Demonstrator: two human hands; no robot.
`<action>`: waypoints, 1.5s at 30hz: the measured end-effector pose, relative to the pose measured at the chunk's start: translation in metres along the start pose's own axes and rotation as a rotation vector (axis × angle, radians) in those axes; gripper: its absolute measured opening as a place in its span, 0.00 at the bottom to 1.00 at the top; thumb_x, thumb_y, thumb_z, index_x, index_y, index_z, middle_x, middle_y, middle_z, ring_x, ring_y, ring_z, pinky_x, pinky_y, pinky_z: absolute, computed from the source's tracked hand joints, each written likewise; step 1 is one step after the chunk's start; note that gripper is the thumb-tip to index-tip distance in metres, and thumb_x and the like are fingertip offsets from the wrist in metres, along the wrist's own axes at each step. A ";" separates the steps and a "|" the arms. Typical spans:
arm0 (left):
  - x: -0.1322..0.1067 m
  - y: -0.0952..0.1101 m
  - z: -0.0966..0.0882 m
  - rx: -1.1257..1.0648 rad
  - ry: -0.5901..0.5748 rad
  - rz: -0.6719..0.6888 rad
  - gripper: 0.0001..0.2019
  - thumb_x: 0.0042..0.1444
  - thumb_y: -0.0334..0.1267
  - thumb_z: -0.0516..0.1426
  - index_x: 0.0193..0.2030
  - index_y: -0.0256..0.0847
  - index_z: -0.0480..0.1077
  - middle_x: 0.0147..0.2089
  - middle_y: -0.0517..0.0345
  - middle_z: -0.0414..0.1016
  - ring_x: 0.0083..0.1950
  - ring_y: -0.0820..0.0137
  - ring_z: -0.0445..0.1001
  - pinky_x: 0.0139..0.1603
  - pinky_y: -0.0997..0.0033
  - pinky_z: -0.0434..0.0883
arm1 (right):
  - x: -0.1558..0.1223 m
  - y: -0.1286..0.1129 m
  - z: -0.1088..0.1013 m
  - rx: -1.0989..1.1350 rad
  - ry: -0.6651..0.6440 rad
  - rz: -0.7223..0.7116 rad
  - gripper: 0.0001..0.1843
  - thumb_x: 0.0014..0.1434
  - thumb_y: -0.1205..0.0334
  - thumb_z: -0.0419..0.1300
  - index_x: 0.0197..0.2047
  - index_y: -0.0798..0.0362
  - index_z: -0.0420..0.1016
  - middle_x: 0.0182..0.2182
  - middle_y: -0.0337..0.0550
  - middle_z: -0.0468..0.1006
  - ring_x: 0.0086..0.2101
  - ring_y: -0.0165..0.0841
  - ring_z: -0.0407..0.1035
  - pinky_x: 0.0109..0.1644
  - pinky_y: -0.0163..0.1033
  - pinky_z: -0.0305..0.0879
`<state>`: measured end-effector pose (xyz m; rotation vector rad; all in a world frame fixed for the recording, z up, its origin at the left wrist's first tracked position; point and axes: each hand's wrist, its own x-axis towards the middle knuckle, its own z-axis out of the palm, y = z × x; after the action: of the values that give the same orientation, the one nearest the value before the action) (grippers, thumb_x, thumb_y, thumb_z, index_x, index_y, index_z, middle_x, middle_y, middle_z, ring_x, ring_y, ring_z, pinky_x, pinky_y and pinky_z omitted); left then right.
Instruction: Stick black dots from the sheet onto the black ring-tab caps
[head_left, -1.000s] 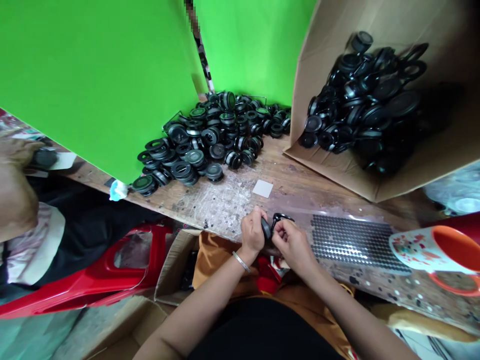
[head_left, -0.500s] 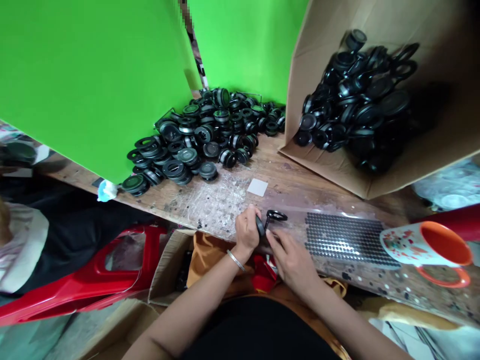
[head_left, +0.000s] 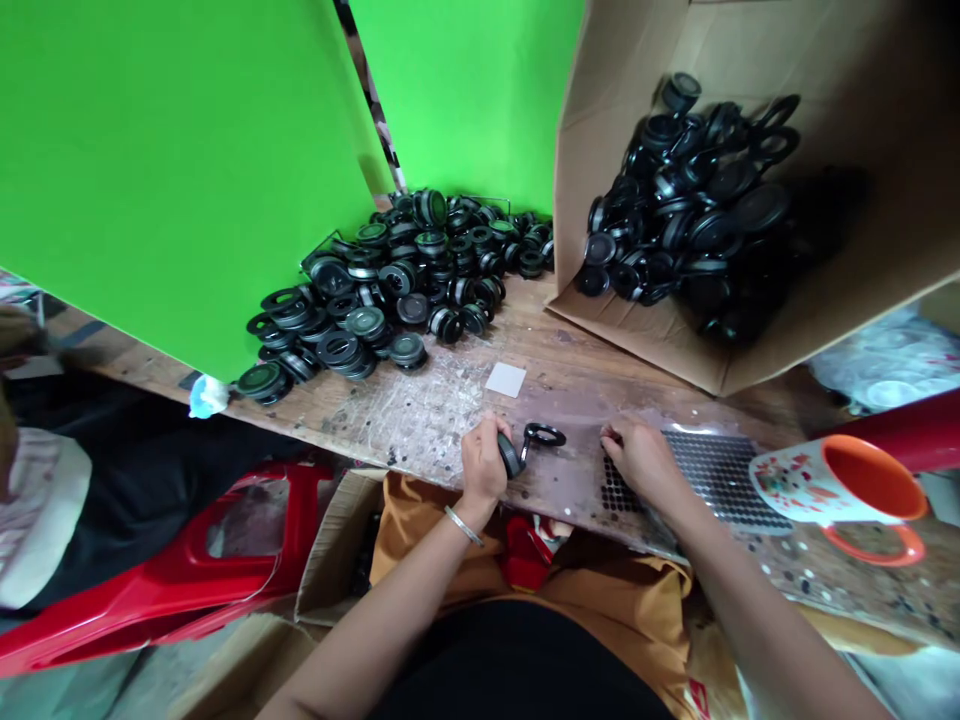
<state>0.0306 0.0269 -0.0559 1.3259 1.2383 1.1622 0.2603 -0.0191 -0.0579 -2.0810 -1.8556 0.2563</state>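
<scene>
My left hand (head_left: pixel 485 462) is wrapped round a black round part (head_left: pixel 512 456), a disc with a short stem that ends in a flat open ring pointing right. My right hand (head_left: pixel 637 458) rests at the left end of a sheet of small black round dots (head_left: pixel 720 465). Its thumb and index finger are pinched together at the sheet's upper left corner. Whatever lies between those fingertips is too small to make out. A small white square (head_left: pixel 505 379) lies flat on the wooden table (head_left: pixel 405 420), just beyond my left hand.
A pile of similar black round parts (head_left: pixel 367 322) lies against green panels (head_left: pixel 187 180). More fill a tipped cardboard box (head_left: pixel 637 345) at right. A white and orange mug (head_left: pixel 795 480) lies on its side. Left are a red plastic chair (head_left: pixel 262 570) and another person's dark-clothed leg (head_left: pixel 150 450).
My right hand has left the black part and moved right to the dotted sheet. My left hand still grips the part. The whole view has shifted slightly.
</scene>
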 end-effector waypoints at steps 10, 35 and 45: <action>-0.001 -0.002 0.001 0.000 0.007 0.023 0.27 0.68 0.49 0.42 0.21 0.42 0.66 0.20 0.60 0.68 0.25 0.70 0.69 0.33 0.70 0.64 | 0.001 -0.010 -0.008 -0.075 -0.080 -0.048 0.05 0.57 0.70 0.54 0.30 0.54 0.69 0.32 0.48 0.71 0.32 0.37 0.64 0.37 0.39 0.58; -0.003 0.003 -0.002 0.081 -0.016 0.019 0.27 0.68 0.50 0.40 0.22 0.42 0.65 0.23 0.59 0.67 0.28 0.69 0.67 0.32 0.70 0.62 | 0.034 -0.067 -0.016 0.167 0.028 -0.790 0.09 0.65 0.64 0.56 0.42 0.53 0.79 0.50 0.52 0.73 0.51 0.43 0.64 0.53 0.49 0.68; 0.000 0.001 -0.002 0.071 -0.007 0.025 0.26 0.68 0.50 0.41 0.22 0.42 0.64 0.22 0.60 0.67 0.27 0.70 0.67 0.33 0.70 0.63 | -0.014 -0.065 0.004 0.253 0.129 -0.511 0.15 0.67 0.65 0.52 0.52 0.51 0.76 0.50 0.53 0.75 0.49 0.41 0.71 0.52 0.48 0.71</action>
<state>0.0284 0.0268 -0.0543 1.4005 1.2716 1.1387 0.1967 -0.0263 -0.0388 -1.3714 -2.0722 0.2056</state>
